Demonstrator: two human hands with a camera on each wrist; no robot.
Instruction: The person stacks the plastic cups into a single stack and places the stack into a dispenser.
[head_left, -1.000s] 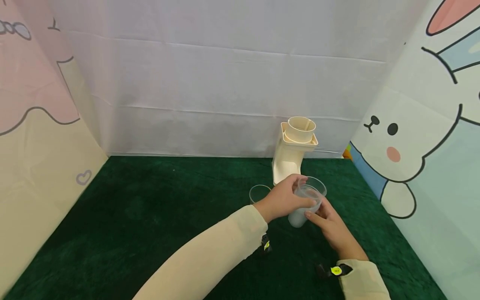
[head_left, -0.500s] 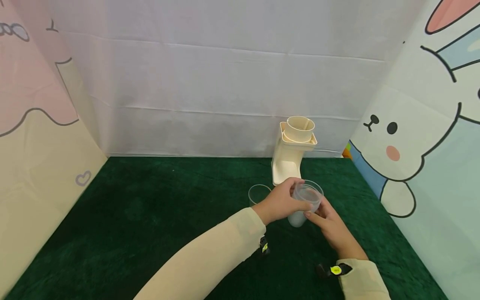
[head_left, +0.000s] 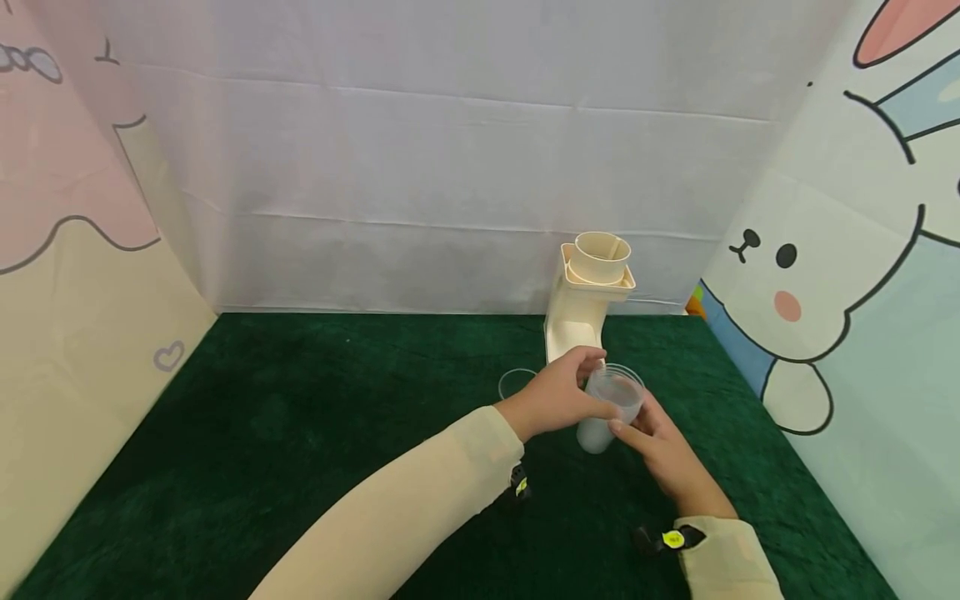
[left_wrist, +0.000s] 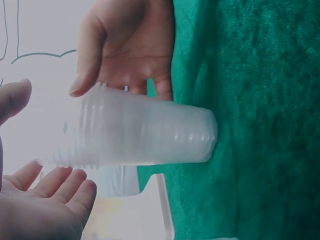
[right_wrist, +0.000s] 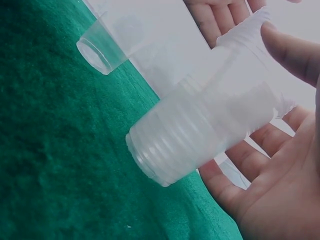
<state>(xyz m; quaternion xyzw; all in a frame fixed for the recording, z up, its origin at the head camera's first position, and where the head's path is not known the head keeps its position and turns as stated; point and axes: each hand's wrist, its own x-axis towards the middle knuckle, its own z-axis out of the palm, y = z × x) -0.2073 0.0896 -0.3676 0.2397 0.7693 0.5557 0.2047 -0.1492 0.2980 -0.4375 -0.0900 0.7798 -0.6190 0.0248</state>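
A nested stack of clear plastic cups [head_left: 596, 435] is held upright over the cloth. My right hand [head_left: 663, 446] grips it from the right; in the left wrist view its thumb lies by the rims. At the left of the stack is my left hand [head_left: 557, 393], thumb and fingers spread around the mouth end. The left wrist view shows these fingers [left_wrist: 62, 185] loosely extended at the rims. Partly hidden behind the left hand, a single clear cup [right_wrist: 102, 47] stands on the cloth.
A cream plastic stand [head_left: 573, 333] with a round tube on top stands behind the hands. Dark green cloth [head_left: 262, 433] covers the table. A white curtain [head_left: 390, 167] closes the back, with printed cartoon sheets at both sides.
The uppermost cup has sunk deeper into the stack, its rim now close to the others. My left hand has shifted slightly left. My right hand has stayed in place.
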